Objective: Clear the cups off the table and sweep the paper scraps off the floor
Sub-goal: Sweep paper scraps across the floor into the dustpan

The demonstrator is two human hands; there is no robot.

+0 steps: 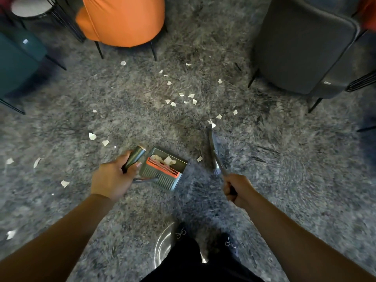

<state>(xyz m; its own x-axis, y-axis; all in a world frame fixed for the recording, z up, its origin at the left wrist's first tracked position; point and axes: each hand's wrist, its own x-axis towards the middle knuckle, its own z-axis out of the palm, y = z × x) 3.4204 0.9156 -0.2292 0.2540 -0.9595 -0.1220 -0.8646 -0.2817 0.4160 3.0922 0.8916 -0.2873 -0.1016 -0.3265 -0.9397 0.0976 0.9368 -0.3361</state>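
Mostly shaggy grey rug (264,159) w/ paper scraps (191,96); left hand (110,180) fingers curled round dustpan handle (134,157), right hand (237,189) gripping broom (215,153).

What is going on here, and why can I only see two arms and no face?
The camera sits on a person's head and looks down, so you see only their own arms, black clothes and shoes. The left hand grips the handle of a dustpan, a grey box with an orange comb that already has some paper scraps inside it. The right hand grips a broom, whose end reaches toward the scraps. Many small white paper scraps lie scattered over the shaggy grey carpet. At the top stand chairs: an orange chair, a dark grey chair and a teal chair. Near the feet is a shiny metal bowl-like thing; I cannot tell what it is.
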